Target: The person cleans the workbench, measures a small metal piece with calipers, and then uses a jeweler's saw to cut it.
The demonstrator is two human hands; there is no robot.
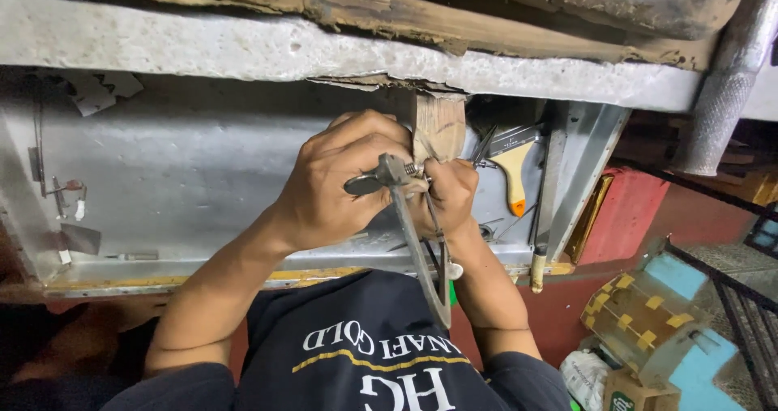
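Nearest the camera is a dark shirt with pale and yellow lettering (381, 354), and both forearms rise from it toward the middle of the view. A long grey metal tool (417, 249), something like pliers or pincers, runs up from just above the shirt to the hands; its two thin handles hang free and close together at the low end, and its head sits between the hands.

The left hand (332, 188) is curled round the head of the tool, its grip closed on the pivot end. The right hand (450, 196) is closed too, fingers wrapped on the upper part of the handles, with a thin wire or rod running down past the wrist. Whether the tool's tip bites on anything I cannot tell; the fingers hide it.

Just above the knuckles stands a small block of worn wood (439, 127), upright and touching the hands, its top against the underside of a grey slab (243, 50).

Judging by its look, the tool is stiff, fairly heavy steel, smooth and likely a little slippery, best held low on the handles for leverage. The wood looks dry, light and splintery, best taken by its flat sides.

Behind the hands is a grey metal worktop (186, 168). A paintbrush with a pale handle and orange tip (512, 172) lies to the right.
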